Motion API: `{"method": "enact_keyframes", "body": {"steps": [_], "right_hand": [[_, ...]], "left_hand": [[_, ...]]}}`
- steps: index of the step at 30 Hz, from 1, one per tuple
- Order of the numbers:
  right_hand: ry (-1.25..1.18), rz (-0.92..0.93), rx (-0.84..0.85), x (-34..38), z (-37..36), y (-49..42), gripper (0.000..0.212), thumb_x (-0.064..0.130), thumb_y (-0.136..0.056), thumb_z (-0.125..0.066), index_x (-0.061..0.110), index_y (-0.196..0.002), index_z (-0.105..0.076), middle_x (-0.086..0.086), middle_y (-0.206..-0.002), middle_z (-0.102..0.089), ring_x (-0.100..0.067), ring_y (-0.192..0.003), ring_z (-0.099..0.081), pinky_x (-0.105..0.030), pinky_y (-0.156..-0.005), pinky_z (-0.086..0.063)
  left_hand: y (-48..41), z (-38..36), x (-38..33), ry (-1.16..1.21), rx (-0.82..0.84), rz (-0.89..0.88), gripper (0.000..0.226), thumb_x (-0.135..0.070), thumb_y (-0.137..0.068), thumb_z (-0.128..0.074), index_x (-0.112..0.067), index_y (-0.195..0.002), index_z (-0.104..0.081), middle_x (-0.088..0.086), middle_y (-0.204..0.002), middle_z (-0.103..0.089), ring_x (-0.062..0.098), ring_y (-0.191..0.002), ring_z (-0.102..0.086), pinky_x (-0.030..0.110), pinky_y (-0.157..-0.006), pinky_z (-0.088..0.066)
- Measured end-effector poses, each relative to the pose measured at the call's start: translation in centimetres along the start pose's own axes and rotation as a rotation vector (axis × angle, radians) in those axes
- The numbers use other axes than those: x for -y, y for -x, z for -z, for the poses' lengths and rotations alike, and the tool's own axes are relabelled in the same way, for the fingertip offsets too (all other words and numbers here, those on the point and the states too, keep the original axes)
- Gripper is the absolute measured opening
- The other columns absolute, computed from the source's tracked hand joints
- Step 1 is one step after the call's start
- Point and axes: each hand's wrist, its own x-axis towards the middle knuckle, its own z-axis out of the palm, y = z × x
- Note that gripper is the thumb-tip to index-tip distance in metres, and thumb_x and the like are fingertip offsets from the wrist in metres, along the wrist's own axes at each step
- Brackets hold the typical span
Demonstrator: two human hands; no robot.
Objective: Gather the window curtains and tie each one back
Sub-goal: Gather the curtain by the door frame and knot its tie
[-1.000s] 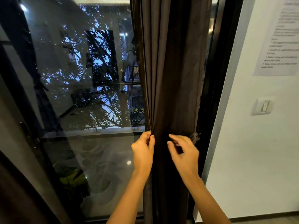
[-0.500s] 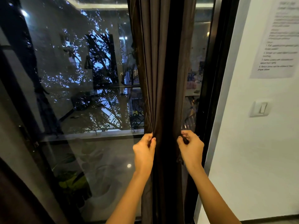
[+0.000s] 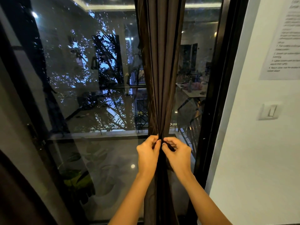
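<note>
A dark brown curtain hangs in front of the window glass, drawn into a narrow bunch at waist height. My left hand pinches the bunch from the left. From the right, my right hand pinches it too, with a dark strip of fabric, perhaps a tie-back, between its fingers. The fingertips of both hands meet at the gathered point. Below the hands the curtain falls straight and dark. A second dark curtain shows at the lower left edge.
The black window frame stands just right of the curtain. Beyond it is a white wall with a light switch and a printed sheet. The glass reflects the room and shows trees outside.
My right hand has swept left, pulling the curtain's right edge in. The bunch is now much narrower and both hands meet at its middle. More glass shows on the right.
</note>
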Motion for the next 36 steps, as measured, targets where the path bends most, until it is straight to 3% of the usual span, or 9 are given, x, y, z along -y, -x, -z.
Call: {"method": "enact_keyframes", "body": {"steps": [5, 12, 17, 22, 24, 27, 31, 34, 36], "right_hand": [[-0.083, -0.031, 0.120, 0.2, 0.9, -0.5, 0.015, 0.013, -0.085, -0.068, 0.022, -0.097, -0.073, 0.017, -0.087, -0.070, 0.005, -0.086, -0.065, -0.011, -0.076, -0.050], [-0.201, -0.083, 0.207, 0.3, 1.8, -0.9, 0.021, 0.009, -0.089, -0.062, 0.026, -0.090, -0.074, 0.005, -0.093, -0.073, -0.005, -0.092, -0.067, -0.022, -0.085, -0.052], [-0.269, -0.190, 0.283, 0.8, 2.1, -1.0, 0.022, 0.008, -0.091, -0.058, 0.021, -0.092, -0.075, 0.006, -0.092, -0.074, -0.004, -0.090, -0.067, -0.020, -0.080, -0.052], [-0.283, -0.206, 0.198, 0.7, 1.7, -1.0, 0.009, 0.012, -0.088, -0.064, 0.015, -0.092, -0.071, 0.001, -0.081, -0.073, -0.010, -0.081, -0.070, -0.028, -0.073, -0.055], [-0.322, -0.228, 0.170, 0.8, 1.5, -0.9, 0.016, 0.013, -0.085, -0.069, 0.016, -0.100, -0.064, -0.003, -0.075, -0.073, -0.012, -0.076, -0.070, -0.026, -0.067, -0.054], [-0.351, -0.248, 0.217, 0.6, 1.6, -1.2, 0.030, 0.012, -0.084, -0.069, 0.016, -0.114, -0.062, -0.005, -0.072, -0.072, -0.008, -0.070, -0.068, -0.019, -0.062, -0.051], [-0.361, -0.208, 0.282, 0.6, 1.7, -1.5, 0.023, 0.004, -0.086, -0.064, 0.010, -0.107, -0.070, 0.004, -0.069, -0.069, -0.007, -0.071, -0.066, -0.021, -0.069, -0.052], [-0.344, -0.181, 0.291, 0.9, 1.9, -1.4, 0.024, 0.001, -0.087, -0.062, 0.020, -0.096, -0.072, 0.008, -0.077, -0.073, -0.004, -0.078, -0.068, -0.017, -0.072, -0.052], [-0.344, -0.186, 0.284, 0.8, 2.0, -1.6, 0.022, 0.000, -0.086, -0.063, 0.017, -0.096, -0.073, 0.001, -0.088, -0.074, -0.011, -0.087, -0.069, -0.021, -0.077, -0.055]], "left_hand": [[-0.6, 0.7, 0.5, 0.017, 0.064, -0.040, 0.015, -0.007, -0.087, -0.064, -0.007, -0.100, -0.071, -0.015, -0.081, -0.064, -0.023, -0.072, -0.056, 0.000, -0.069, -0.041], [-0.4, 1.3, 0.9, 0.185, 0.134, 0.079, 0.012, -0.014, -0.082, -0.072, -0.021, -0.091, -0.070, -0.017, -0.077, -0.068, -0.001, -0.076, -0.068, 0.025, -0.076, -0.057], [-0.5, 1.7, 0.0, 0.152, 0.133, 0.019, 0.012, -0.017, -0.081, -0.073, -0.028, -0.078, -0.068, -0.018, -0.070, -0.067, -0.007, -0.070, -0.065, 0.010, -0.066, -0.050], [-0.1, 1.2, 0.0, 0.114, 0.091, -0.003, 0.009, -0.020, -0.084, -0.069, -0.023, -0.077, -0.070, -0.009, -0.069, -0.069, 0.004, -0.067, -0.064, 0.013, -0.060, -0.047], [-0.1, 1.2, 0.1, 0.112, 0.090, -0.004, 0.005, -0.020, -0.084, -0.070, -0.021, -0.080, -0.073, -0.013, -0.068, -0.068, 0.003, -0.069, -0.064, 0.011, -0.060, -0.045], [-0.5, 1.2, 0.5, 0.139, 0.097, 0.004, 0.003, -0.017, -0.081, -0.072, -0.020, -0.083, -0.074, -0.020, -0.081, -0.065, -0.005, -0.076, -0.063, 0.008, -0.067, -0.046], [-0.7, 1.3, 0.9, 0.175, 0.156, -0.019, 0.014, -0.018, -0.080, -0.073, -0.030, -0.074, -0.068, -0.014, -0.114, -0.061, -0.012, -0.109, -0.053, 0.013, -0.089, -0.045], [-0.4, 1.2, 0.7, 0.216, 0.203, 0.025, 0.016, -0.019, -0.081, -0.072, -0.033, -0.073, -0.068, -0.007, -0.112, -0.068, -0.009, -0.106, -0.057, 0.022, -0.092, -0.049], [-0.2, 1.1, 0.6, 0.246, 0.193, 0.047, 0.018, -0.018, -0.080, -0.073, -0.035, -0.074, -0.069, -0.004, -0.106, -0.071, -0.006, -0.102, -0.061, 0.027, -0.091, -0.051]]}}
